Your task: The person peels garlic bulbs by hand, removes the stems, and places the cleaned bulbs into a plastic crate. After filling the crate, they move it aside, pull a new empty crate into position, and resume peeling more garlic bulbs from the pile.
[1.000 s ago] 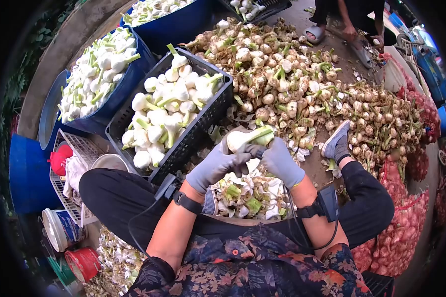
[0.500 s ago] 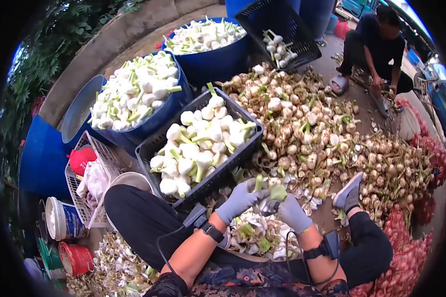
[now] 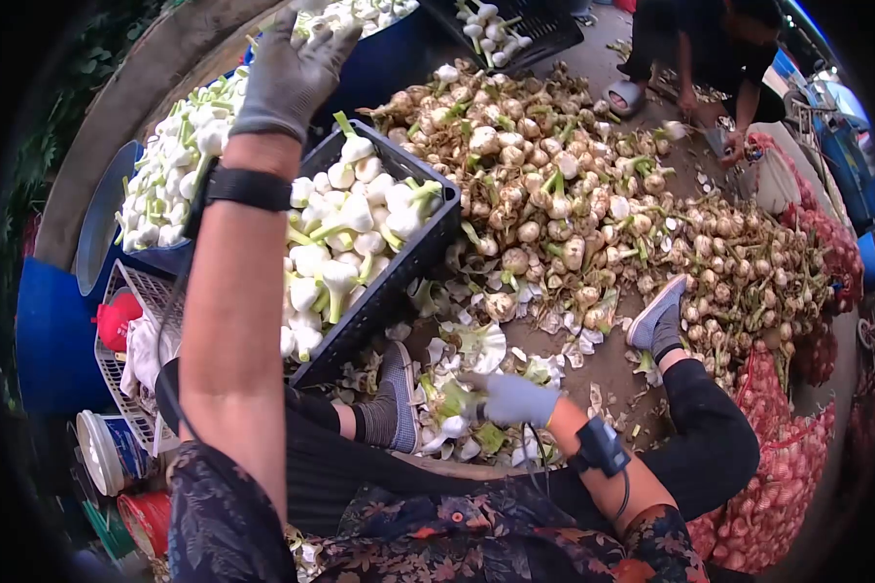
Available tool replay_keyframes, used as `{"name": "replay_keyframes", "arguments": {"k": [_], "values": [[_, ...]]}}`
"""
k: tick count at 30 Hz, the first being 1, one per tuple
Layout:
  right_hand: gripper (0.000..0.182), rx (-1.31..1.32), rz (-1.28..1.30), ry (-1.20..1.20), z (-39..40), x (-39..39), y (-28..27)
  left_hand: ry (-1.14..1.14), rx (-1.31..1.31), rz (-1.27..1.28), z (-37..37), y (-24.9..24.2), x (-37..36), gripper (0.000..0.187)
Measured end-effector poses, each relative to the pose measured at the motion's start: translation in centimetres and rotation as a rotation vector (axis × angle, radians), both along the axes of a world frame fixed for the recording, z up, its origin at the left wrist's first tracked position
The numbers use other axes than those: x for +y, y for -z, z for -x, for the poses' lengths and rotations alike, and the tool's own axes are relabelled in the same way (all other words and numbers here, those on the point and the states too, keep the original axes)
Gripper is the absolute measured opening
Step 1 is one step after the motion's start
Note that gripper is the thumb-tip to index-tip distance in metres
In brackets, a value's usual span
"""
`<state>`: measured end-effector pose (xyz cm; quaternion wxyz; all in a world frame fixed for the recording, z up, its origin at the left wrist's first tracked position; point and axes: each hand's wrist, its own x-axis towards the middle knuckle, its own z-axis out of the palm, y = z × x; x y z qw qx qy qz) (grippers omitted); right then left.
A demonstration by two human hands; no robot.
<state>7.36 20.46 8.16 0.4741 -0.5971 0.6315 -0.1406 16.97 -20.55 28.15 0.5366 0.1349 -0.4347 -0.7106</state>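
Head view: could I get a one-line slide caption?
Gloved left hand outstretched past the black crate of white garlic; gloved right hand low over scattered skins.

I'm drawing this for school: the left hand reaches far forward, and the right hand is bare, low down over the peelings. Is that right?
Nearly! The right hand isn't bare: the head view shows a gray glove on it. The left hand does reach far forward, and the right is low down over the peelings.
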Motion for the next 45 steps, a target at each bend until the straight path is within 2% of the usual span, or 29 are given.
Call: {"name": "replay_keyframes", "arguments": {"k": [2, 4, 5, 6, 7, 8, 9, 10, 12, 14, 15, 16, 18, 19, 21, 24, 26, 29, 32, 33, 34, 36, 37, 39, 40, 42, 43, 45], "values": [[0.036, -0.061, 0.136, 0.133, 4.2, -2.6, 5.2, 0.003, -0.083, -0.237, 1.5, -3.3, 4.9, 0.045], [0.032, 0.400, -0.027, 0.370, 6.4, -6.3, 4.3, 0.389, -0.117, 0.182, 0.0, 1.9, 5.3, 0.036], [0.028, 0.393, 0.047, 0.406, 6.8, -7.6, 5.6, 0.376, -0.166, -0.031, 0.2, 3.0, 8.2, 0.025], [0.024, 0.389, 0.125, 0.434, 6.7, -8.6, 7.5, 0.240, -0.430, 0.182, 0.6, 4.9, 11.8, 0.022], [0.024, 0.384, 0.123, 0.423, 6.1, -9.1, 9.6, 0.343, -0.494, 0.328, -0.7, 9.2, 13.1, 0.047], [0.022, 0.553, 0.142, 0.393, 5.5, -9.5, 11.7, 0.301, -0.740, 0.116, -0.8, 10.8, 16.3, 0.047], [0.020, 0.723, 0.165, 0.366, 5.1, -9.8, 12.9, 0.307, -0.748, -0.130, -1.2, 12.3, 18.9, 0.046], [0.020, 0.728, 0.164, 0.371, 5.1, -9.7, 13.4, 0.321, -0.746, -0.374, -1.8, 14.0, 21.1, 0.045], [0.021, 0.596, -0.061, 0.333, 5.9, -8.4, 13.3, 0.410, -0.743, -0.544, -2.9, 18.3, 24.4, 0.042], [0.023, 0.517, -0.193, 0.407, 6.3, -7.0, 11.8, 0.379, -0.854, -0.522, -3.2, 23.2, 27.0, 0.052], [0.027, 0.433, -0.089, 0.477, 6.9, -5.9, 12.7, 0.305, -0.926, -0.183, -3.5, 26.8, 27.9, 0.057], [0.032, 0.198, -0.061, 0.560, 7.5, -4.9, 13.9, 0.268, -1.121, 0.253, -3.3, 24.0, 28.1, 0.062], [0.037, -0.566, -0.129, 0.811, 6.2, -4.2, 4.9, 0.279, -1.080, 0.393, -2.1, 22.0, 28.7, 0.063], [0.037, -0.559, -0.111, 0.815, 6.0, -3.9, 1.9, 0.277, -1.067, 0.409, -1.7, 21.3, 28.6, 0.063], [0.041, -0.703, -0.063, 0.794, 5.7, -3.4, -2.2, 0.456, -0.685, 0.063, -1.2, 19.8, 28.5, 0.062], [0.046, -0.581, -0.118, 0.731, 5.6, -2.9, -4.9, 0.509, -0.737, 0.108, -1.6, 16.9, 28.7, 0.062], [0.039, -0.524, -0.112, 0.730, 4.7, -2.9, -5.9, 0.471, -0.756, 0.136, -1.9, 17.3, 29.1, 0.060], [0.023, -0.560, -0.020, 0.867, 2.8, -2.6, -6.4, 0.412, -0.564, 0.033, -2.2, 16.9, 29.7, 0.055], [0.022, -0.435, -0.010, 0.817, 2.7, -2.7, -8.1, 0.511, -0.491, -0.336, -3.0, 15.0, 29.8, 0.047], [0.024, -0.348, 0.047, 0.751, 2.8, -2.5, -8.0, 0.427, -0.510, -0.390, -2.5, 14.2, 30.0, 0.052], [0.026, -0.134, 0.145, 0.645, 2.6, -2.6, -7.6, 0.514, -0.395, -0.375, -3.2, 15.0, 29.5, 0.063], [0.028, 0.533, 0.384, 0.396, 2.4, -2.2, -7.5, 0.679, -0.251, -0.455, -3.6, 16.6, 28.9, 0.073], [0.028, 0.521, 0.380, 0.391, 2.3, -2.1, -6.7, 0.671, -0.260, -0.463, -3.7, 16.0, 29.2, 0.073], [0.023, 0.184, 0.472, 0.549, 2.7, -2.0, -5.0, 0.602, -0.233, -0.612, -3.2, 13.9, 29.7, 0.076], [0.023, 0.181, 0.467, 0.547, 2.8, -2.2, -5.0, 0.598, -0.235, -0.617, -3.2, 14.3, 29.4, 0.076], [0.019, -0.709, 0.338, 0.639, 3.4, -2.5, -5.2, 0.671, -0.467, -0.443, -3.7, 15.4, 29.1, 0.079], [0.017, -0.663, 0.153, 0.658, 3.9, -2.3, -5.1, 0.700, -0.469, -0.371, -4.1, 15.5, 28.9, 0.088], [0.017, -0.611, 0.092, 0.694, 3.8, -2.4, -4.9, 0.647, -0.540, -0.319, -3.8, 17.0, 29.0, 0.084]]}}
